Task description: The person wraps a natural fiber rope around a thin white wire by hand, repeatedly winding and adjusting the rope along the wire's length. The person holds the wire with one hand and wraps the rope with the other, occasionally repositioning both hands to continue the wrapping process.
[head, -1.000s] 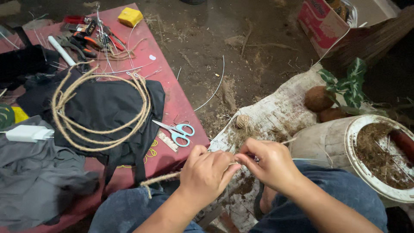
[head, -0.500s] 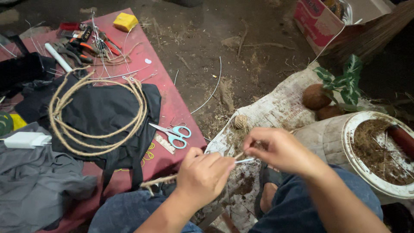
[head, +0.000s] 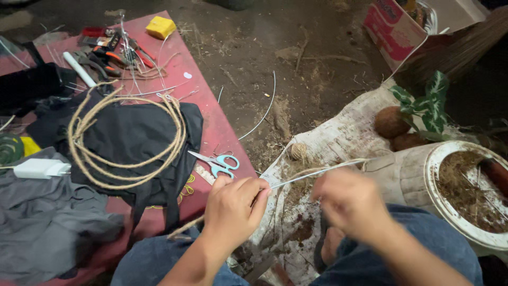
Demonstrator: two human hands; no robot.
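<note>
Dim scene, lit from above — right hand point(head: 352, 204) motion-blurred, corners dark.

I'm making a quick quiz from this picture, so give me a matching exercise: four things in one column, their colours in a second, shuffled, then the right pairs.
Things:
1. scissors
2. coiled rope
3. block at the mat's far edge
4. mat

Colours:
A. yellow
B. red
C. light blue handles
D. tan

Pairs: 1-C, 2-D, 3-A, 4-B
</note>
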